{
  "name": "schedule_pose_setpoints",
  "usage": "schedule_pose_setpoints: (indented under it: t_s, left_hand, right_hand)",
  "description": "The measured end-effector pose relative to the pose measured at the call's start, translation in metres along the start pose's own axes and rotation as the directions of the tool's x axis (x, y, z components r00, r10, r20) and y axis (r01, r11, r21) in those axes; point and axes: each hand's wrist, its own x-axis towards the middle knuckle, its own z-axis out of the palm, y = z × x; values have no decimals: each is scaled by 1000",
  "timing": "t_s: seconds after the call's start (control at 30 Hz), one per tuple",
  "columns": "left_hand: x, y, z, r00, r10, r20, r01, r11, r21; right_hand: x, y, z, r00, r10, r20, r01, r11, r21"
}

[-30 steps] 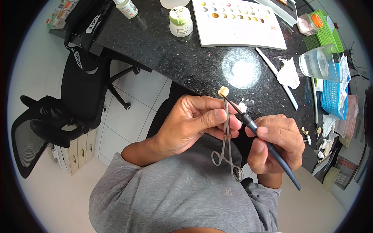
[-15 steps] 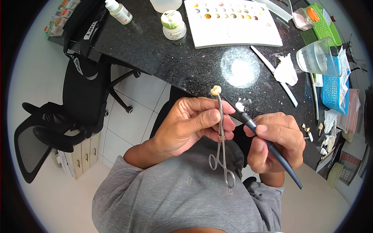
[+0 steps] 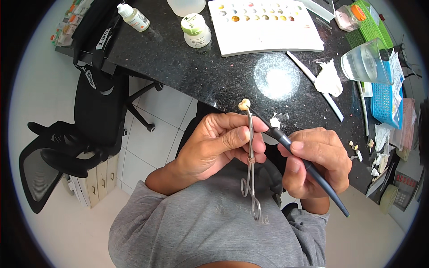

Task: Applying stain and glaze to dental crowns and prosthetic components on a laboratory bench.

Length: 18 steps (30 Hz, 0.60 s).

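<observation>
My left hand (image 3: 213, 146) is closed around the shank of a metal hemostat (image 3: 251, 144), thumb on one side and fingers on the other. A band is wrapped round the hemostat below my fingers, and its finger rings hang toward my shirt. Its upper tip grips a small yellowish-white tooth crown (image 3: 244, 104). In my right hand (image 3: 319, 156) a slim dark brush (image 3: 286, 140) is pinched like a pen, slanting up to the left. The brush's thin tip reaches the crown's right side; whether it touches is too small to tell.
Beyond my hands, a black speckled table carries a white palette (image 3: 268, 38) with coloured wells, two bottles and a pale spatula-like stick (image 3: 315, 87). At the right are crumpled tissue (image 3: 328, 80), a glass of water (image 3: 366, 62) and a blue basket (image 3: 386, 105). An office chair (image 3: 100, 107) stands left.
The hemostat has turned on its length, so its finger rings now look narrower. The crown and brush tip have shifted slightly left. Both hands keep their grips.
</observation>
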Motion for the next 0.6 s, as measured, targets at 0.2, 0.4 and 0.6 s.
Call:
schedule_pose_setpoints:
  t_s: [0.2, 0.4, 0.6]
  left_hand:
    - [0, -1, -1, 1000, -5, 2, 5, 1000, -15]
    - [1, -2, -1, 1000, 16, 11, -16, 1000, 16]
    - [0, -1, -2, 1000, 21, 12, -21, 999, 42]
  right_hand:
    - [1, 0, 0, 1000, -7, -11, 7, 1000, -8]
    - [0, 2, 1, 999, -16, -30, 18, 998, 55]
    - [-1, 1, 2, 999, 5, -43, -2, 997, 83]
